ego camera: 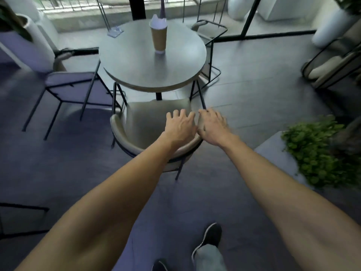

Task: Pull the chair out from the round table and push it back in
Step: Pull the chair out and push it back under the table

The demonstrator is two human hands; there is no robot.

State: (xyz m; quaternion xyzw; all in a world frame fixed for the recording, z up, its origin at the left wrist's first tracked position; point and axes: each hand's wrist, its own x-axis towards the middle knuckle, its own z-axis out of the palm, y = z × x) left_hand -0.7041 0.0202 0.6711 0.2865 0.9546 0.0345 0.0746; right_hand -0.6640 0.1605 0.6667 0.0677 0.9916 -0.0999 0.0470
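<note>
My left hand (180, 125) and right hand (212, 127) lay side by side on the curved padded backrest of the chair (154, 122) at centre frame, fingers (176, 113) spread wide over its top edge, not curled shut; the chair's seat front sat just beneath the near rim of the round counter (152, 55); open dark tiled floor (78, 173) lay behind it; a ribbed paper cup (158, 37) stood upright on the smooth grey top; a leafy planter (316, 151) crowded the right.

I can read no text, label, brand or number anywhere; the paper cup (158, 37) on the far table shows plain brown sides.
</note>
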